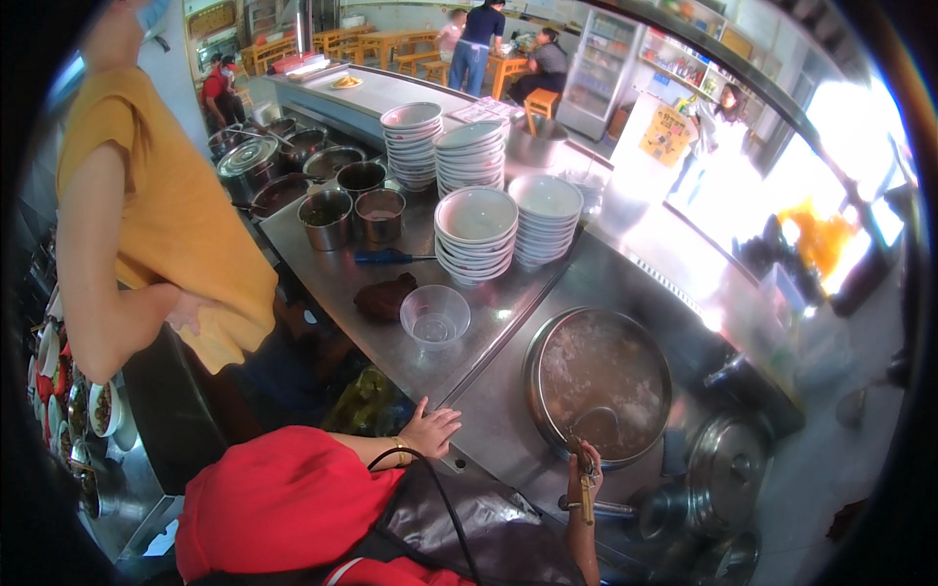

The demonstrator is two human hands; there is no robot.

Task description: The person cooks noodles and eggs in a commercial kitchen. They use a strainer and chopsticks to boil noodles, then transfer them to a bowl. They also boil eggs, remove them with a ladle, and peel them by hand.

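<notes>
My left hand (432, 431) rests with spread fingers on the front edge of the stainless steel counter (484, 432), a gold-coloured bracelet at its wrist. It holds nothing. At the near rim of a large round pot (531, 366), my right hand (590, 469) grips wooden chopsticks (587, 502) together with what looks like a strainer's handle. A rounded strainer or ladle head (597, 423) sits partly under the cloudy, foam-streaked liquid (608, 366). Ahead of my left hand stands a clear plastic bowl (435, 319), beside a dark reddish-brown cloth or lump (385, 297).
Stacked white bowls (476, 216) stand farther back, near a blue-handled tool (385, 256) and metal pots (326, 220). A person in a yellow shirt (176, 220) stands at left. Metal lids (733, 469) and a pan handle (601, 507) lie right. People (475, 44) are by dining tables.
</notes>
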